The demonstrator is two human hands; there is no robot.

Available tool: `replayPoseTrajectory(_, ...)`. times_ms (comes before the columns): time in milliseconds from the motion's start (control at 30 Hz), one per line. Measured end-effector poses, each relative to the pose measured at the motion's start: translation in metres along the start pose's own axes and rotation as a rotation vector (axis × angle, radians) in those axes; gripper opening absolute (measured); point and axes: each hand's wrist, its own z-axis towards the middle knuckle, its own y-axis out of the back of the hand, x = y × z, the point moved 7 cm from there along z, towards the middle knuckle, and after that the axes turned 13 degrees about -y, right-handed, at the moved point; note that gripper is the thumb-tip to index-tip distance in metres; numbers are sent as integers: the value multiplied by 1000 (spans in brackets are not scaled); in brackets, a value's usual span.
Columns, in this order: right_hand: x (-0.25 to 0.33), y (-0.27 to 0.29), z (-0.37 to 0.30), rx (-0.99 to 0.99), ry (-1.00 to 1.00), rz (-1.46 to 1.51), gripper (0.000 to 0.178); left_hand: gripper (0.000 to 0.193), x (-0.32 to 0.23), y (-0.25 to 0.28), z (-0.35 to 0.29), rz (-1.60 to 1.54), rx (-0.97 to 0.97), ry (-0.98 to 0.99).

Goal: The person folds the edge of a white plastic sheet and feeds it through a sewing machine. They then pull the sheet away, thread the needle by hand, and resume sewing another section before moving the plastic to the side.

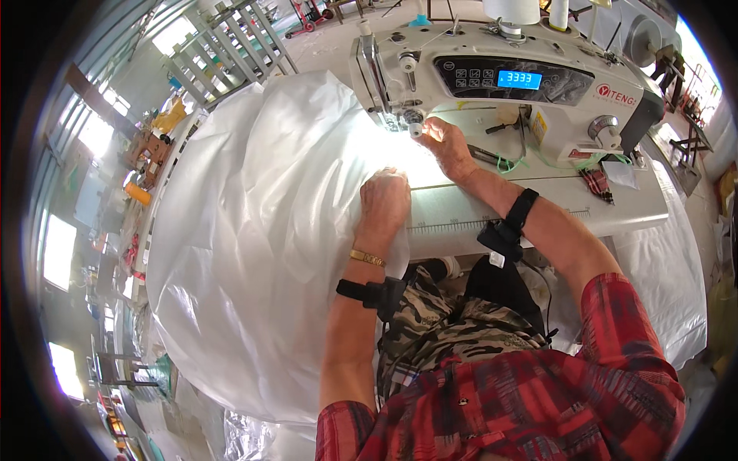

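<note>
Currently at the sewing machine (500, 46), close under the machine head (373, 77). White sheet (254, 230): lies mostly to the left of the hands, spread in loose folds; long axis from beside the machine head down toward the lower edge of view.

Left hand (384, 198): nearer to the sheet, rests at its right margin, back upward, fingers curled forward. Grip: cannot tell whether closed on material, with fingertips lost in glare.

Right hand (450, 150): nearer to the machine head, reaches in from the right with wrist bent, thumb and fingers drawn in beside a small white knob (416, 130); perhaps touching it, view too poor to settle. Grip: also cannot tell, with no held item visible.

Key relation: machine head ahead of the left hand and up-left from the right hand; bright patch (377, 146) just left of the right hand, with the sheet's upper right part washed out there.

To the right of the right hand: dark tool (484, 155) and green thread (507, 164). Nearer the body: scale (500, 219) along the front of the table (630, 211), just right of the sheet.
</note>
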Motion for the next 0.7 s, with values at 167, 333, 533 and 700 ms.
replayPoseTrajectory(167,-1,3,2,-27,-46,-92,40,18,-3,4,0,-11,-25,-15)
replayPoseTrajectory(333,9,0,-4,91,-98,66,37,16,2,-1,-2,-3,-38,-17)
replayPoseTrajectory(533,5,1,-4,141,-69,101,41,14,7,-7,-12,-76,-54,52)
replayPoseTrajectory(700,-1,4,-3,191,-77,74,44,26,3,-14,-15,-170,162,45)
